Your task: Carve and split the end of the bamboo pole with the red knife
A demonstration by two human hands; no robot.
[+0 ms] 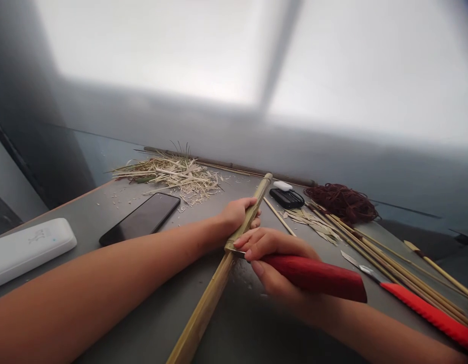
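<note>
A long bamboo stick (207, 314) slants from the bottom edge up toward the table's middle. My left hand (239, 214) is wrapped round it below its far end, some of the fingers hidden behind the stick. My right hand (281, 253) grips a knife by its red wooden handle (317, 275). The short metal blade (239, 254) touches the stick at a joint, nearer to me than my left hand. Fingers of my right hand lie along the blade and close to the bamboo.
Bamboo shavings (181, 174) lie heaped at the back left. A phone (141, 217) and a white case (33, 247) are left. To the right are a black box (287, 197), brown cord (342, 202), thin sticks (374, 253) and a red-handled knife (427, 311). A pole (234, 166) lies behind.
</note>
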